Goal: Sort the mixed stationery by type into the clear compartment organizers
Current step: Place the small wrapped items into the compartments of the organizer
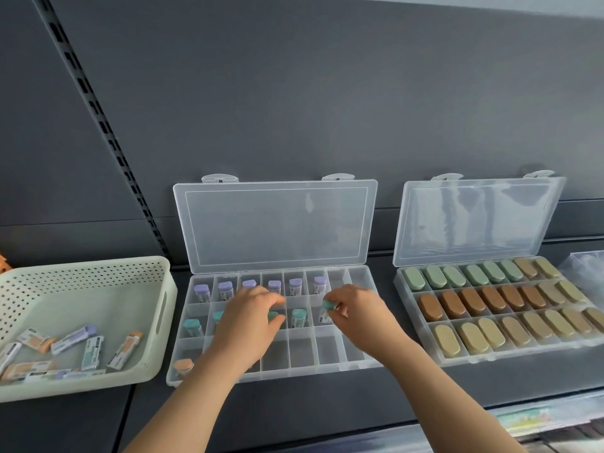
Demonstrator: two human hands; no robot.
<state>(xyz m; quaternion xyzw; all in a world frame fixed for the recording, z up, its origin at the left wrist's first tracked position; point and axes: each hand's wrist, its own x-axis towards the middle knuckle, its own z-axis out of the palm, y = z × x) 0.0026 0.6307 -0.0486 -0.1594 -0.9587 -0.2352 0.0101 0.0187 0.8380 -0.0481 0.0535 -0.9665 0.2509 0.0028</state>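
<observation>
A clear compartment organizer (330, 356) lies open on the dark shelf. Its back row holds several purple-capped lead tubes (225, 289), its middle row teal-capped tubes (192, 326), and one orange-capped tube (183, 366) stands at the front left. My left hand (251, 317) is over the middle row, fingers curled round a teal-capped tube (274, 317). My right hand (354, 313) pinches another teal-capped tube (327, 305) standing in a middle-row compartment further right. A pale green perforated basket (157, 322) at left holds several mixed tubes (73, 340).
A second clear organizer (407, 289) at right is full of green, brown and tan oval cases. Both lids lean back against the grey wall panel. A clear bag (585, 266) lies at far right. The shelf front edge (327, 416) runs below my forearms.
</observation>
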